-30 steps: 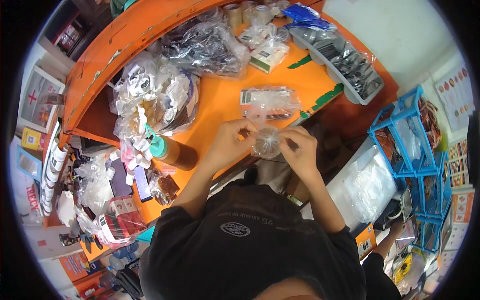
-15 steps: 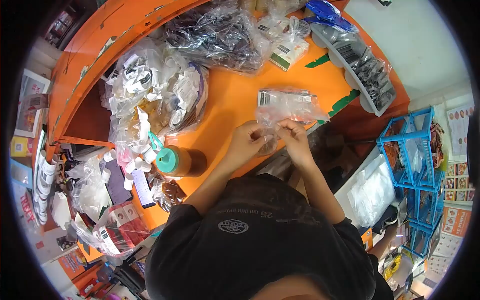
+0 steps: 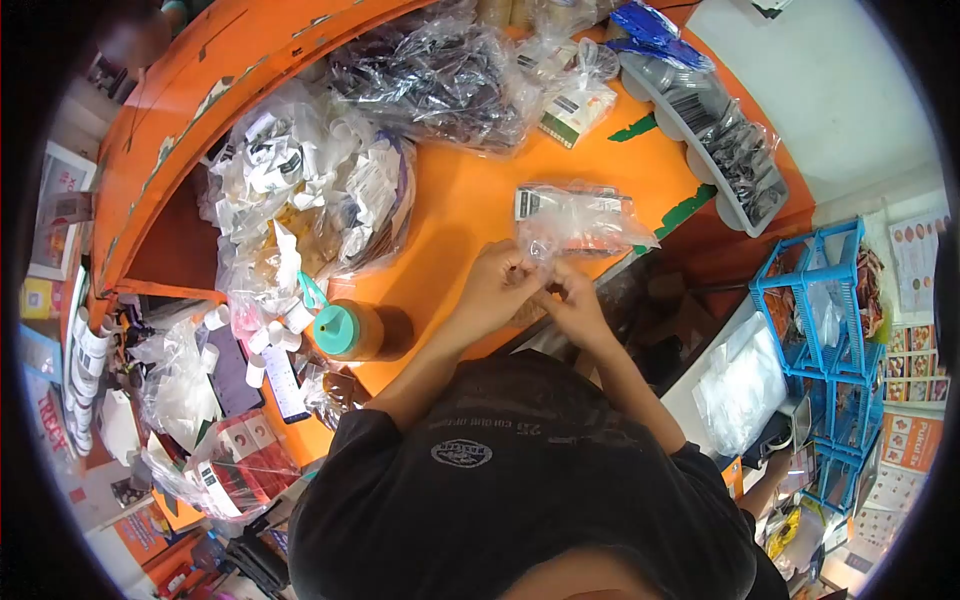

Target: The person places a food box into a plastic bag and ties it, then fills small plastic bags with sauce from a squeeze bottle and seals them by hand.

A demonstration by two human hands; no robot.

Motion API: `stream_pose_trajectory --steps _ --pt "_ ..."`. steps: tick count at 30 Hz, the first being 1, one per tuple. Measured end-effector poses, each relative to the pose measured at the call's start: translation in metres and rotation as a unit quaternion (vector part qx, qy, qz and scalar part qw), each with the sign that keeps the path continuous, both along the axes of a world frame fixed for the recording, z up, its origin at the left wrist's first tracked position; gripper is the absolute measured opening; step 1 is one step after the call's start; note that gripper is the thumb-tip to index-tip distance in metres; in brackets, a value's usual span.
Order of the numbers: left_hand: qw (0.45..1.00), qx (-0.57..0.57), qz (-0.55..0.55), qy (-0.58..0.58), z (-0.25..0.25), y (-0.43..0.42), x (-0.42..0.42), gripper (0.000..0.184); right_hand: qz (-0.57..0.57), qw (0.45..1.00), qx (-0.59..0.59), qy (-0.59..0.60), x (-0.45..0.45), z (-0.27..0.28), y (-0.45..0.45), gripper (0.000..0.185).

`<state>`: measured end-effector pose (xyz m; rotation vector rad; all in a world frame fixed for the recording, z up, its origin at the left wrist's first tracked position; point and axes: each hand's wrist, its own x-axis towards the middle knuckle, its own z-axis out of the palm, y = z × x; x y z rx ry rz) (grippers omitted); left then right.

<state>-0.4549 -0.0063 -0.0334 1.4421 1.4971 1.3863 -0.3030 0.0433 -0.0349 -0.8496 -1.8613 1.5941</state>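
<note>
A clear plastic bag (image 3: pixel 585 222) lies at the front edge of the orange counter, with a flat item printed in white, black and orange showing in or under it. Close together at the bag's near end, my left hand (image 3: pixel 496 290) and my right hand (image 3: pixel 577 308) both have their fingers pinched. Thin plastic is gathered between the fingertips; whether it is knotted cannot be made out. To the left of my left hand stands a bottle with a turquoise lid (image 3: pixel 338 330).
Crumpled bags with paper rolls (image 3: pixel 290 180) fill the counter's left side. Behind are dark plastic bags (image 3: pixel 440 85) and a small box (image 3: pixel 578 112). A grey tray of black cutlery (image 3: pixel 715 140) sits at right, near blue racks (image 3: pixel 825 330). A phone (image 3: pixel 285 380) lies lower left.
My hands have come closer together, the right one shifting left and slightly down. The plastic loop that hung between them shows less now.
</note>
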Motion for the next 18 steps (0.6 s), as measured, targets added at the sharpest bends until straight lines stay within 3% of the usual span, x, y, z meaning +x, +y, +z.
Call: stream_pose_trajectory --steps 1,4,7,10,13,14,16,18 --pt "0.998 -0.007 -0.009 0.061 0.002 0.0 -0.005 0.014 -0.012 0.999 0.033 -0.039 0.002 0.001 -0.001 0.017" --pt "0.948 -0.193 -0.154 -0.198 0.003 -0.002 -0.017 0.013 -0.026 0.999 0.024 -0.035 0.012 0.018 -0.003 0.013" --pt "0.925 -0.139 -0.141 -0.324 0.009 0.0 0.001 0.01 -0.049 0.997 -0.05 0.043 0.02 0.018 -0.002 0.011" --pt "0.96 -0.086 -0.093 -0.248 0.004 0.0 0.018 0.007 -0.127 0.988 0.064 -0.054 0.034 0.038 -0.005 0.01" --pt "0.938 -0.098 -0.121 -0.311 0.012 0.001 0.034 0.005 -0.176 0.975 0.133 -0.029 0.045 0.038 -0.01 0.009" --pt "0.917 -0.11 -0.163 -0.347 0.007 0.003 0.036 0.006 -0.155 0.987 0.021 0.044 0.049 0.035 -0.007 0.011" --pt "0.908 -0.158 -0.205 -0.329 0.008 0.013 0.039 0.009 -0.102 0.956 -0.199 0.189 0.062 0.022 0.001 0.014" --pt "0.909 -0.161 -0.215 -0.319 0.007 0.02 0.048 0.014 -0.088 0.949 -0.223 0.205 0.072 0.018 0.002 0.015"
